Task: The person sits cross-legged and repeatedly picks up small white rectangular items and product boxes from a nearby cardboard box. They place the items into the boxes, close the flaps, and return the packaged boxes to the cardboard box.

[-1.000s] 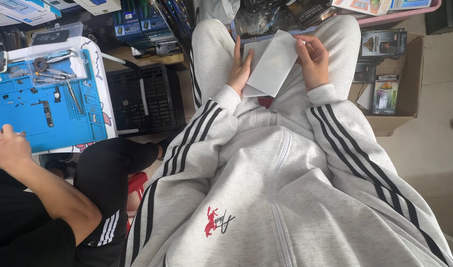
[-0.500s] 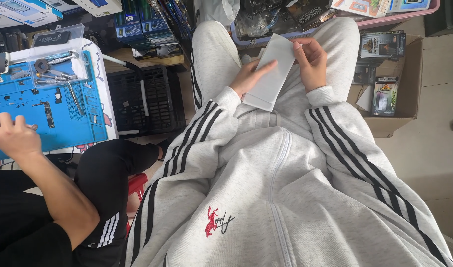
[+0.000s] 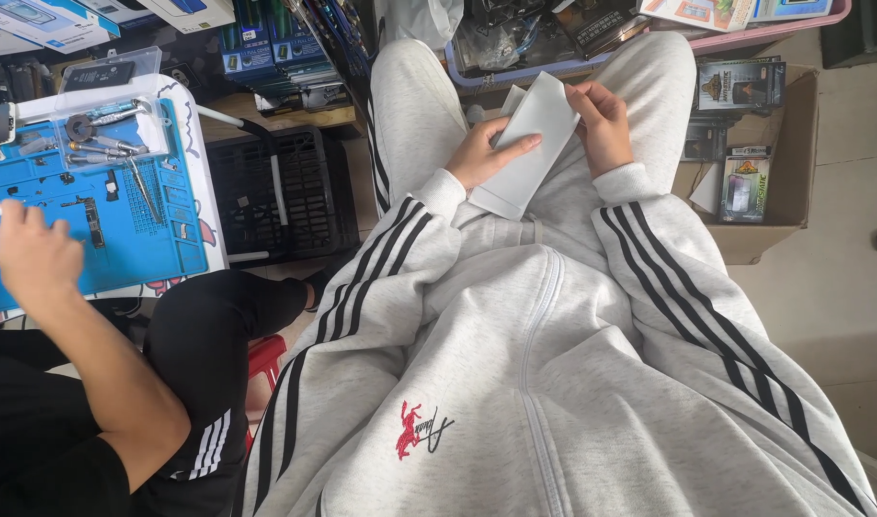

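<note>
Both hands grip one flat white rectangular paper envelope (image 3: 526, 144): left hand (image 3: 484, 153) supports beneath, right hand (image 3: 603, 123) pinches the top edge. It looks light, thin, bendable; edges seem safest.

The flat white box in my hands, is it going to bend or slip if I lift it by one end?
The white box keeps straight edges while the left hand and right hand hold it, so it is probably stiff. It looks thin, so likely light. Its smooth surface may be a little slippery in a loose grip.
</note>
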